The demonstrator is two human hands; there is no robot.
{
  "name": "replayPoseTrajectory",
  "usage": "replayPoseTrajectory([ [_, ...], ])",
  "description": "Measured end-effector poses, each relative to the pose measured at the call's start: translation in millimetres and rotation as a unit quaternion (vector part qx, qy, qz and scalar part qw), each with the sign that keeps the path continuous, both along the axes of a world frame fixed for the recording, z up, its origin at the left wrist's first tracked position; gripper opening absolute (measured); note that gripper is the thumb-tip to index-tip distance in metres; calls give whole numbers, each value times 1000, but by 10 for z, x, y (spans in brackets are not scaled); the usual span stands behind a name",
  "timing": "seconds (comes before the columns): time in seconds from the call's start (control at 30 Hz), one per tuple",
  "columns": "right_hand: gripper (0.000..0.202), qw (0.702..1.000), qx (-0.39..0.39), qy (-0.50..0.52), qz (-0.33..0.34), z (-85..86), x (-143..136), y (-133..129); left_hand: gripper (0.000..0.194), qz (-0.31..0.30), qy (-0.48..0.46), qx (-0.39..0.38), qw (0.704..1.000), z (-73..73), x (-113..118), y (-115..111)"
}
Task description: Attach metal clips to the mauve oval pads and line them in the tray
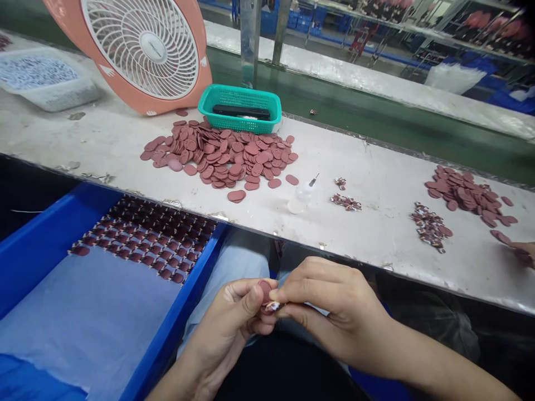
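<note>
Above my lap, my left hand (242, 312) pinches a reddish-brown oval disc (264, 289) between thumb and fingers. My right hand (326, 303) meets it from the right, thumb and index finger closed on a small white and brown piece (272, 306) at the disc's lower edge. The fingertips hide part of both. Beyond my hands, on the worktable (355, 245), lies a big pile of similar discs (225, 153). Right of the pile stands a small clear bottle (301, 195) with a dark needle tip, and near it is a little cluster of small brown and white pieces (346, 202).
A blue bin (200, 262) at the left holds rows of assembled pieces (146, 234) on pale sheeting. Behind the pile are a green basket (273, 108) and a pink fan (200, 83). Another person's hand (525, 249) is at the right edge, near more discs (466, 192).
</note>
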State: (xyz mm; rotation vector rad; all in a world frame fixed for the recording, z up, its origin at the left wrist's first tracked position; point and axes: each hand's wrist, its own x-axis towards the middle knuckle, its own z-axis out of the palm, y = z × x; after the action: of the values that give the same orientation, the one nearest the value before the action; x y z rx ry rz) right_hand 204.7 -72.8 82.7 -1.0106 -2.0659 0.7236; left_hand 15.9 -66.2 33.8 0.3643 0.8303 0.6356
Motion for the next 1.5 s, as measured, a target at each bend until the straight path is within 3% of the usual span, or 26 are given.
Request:
replayPoseTrajectory([
  [0.7,11,998,-48,0,48,-38,-275,183,34,74,-8,-33,997,-93,-234,1],
  [0.93,42,997,-66,24,40,-16,-348,294,37,76,-42,-28,996,-113,-391,61],
  [1.23,24,993,-100,59,35,-134,-509,384,38,83,-61,-20,994,-148,-517,157],
  [1.5,17,995,-41,84,21,-217,-587,432,53,92,-44,-6,995,-132,-542,229],
])
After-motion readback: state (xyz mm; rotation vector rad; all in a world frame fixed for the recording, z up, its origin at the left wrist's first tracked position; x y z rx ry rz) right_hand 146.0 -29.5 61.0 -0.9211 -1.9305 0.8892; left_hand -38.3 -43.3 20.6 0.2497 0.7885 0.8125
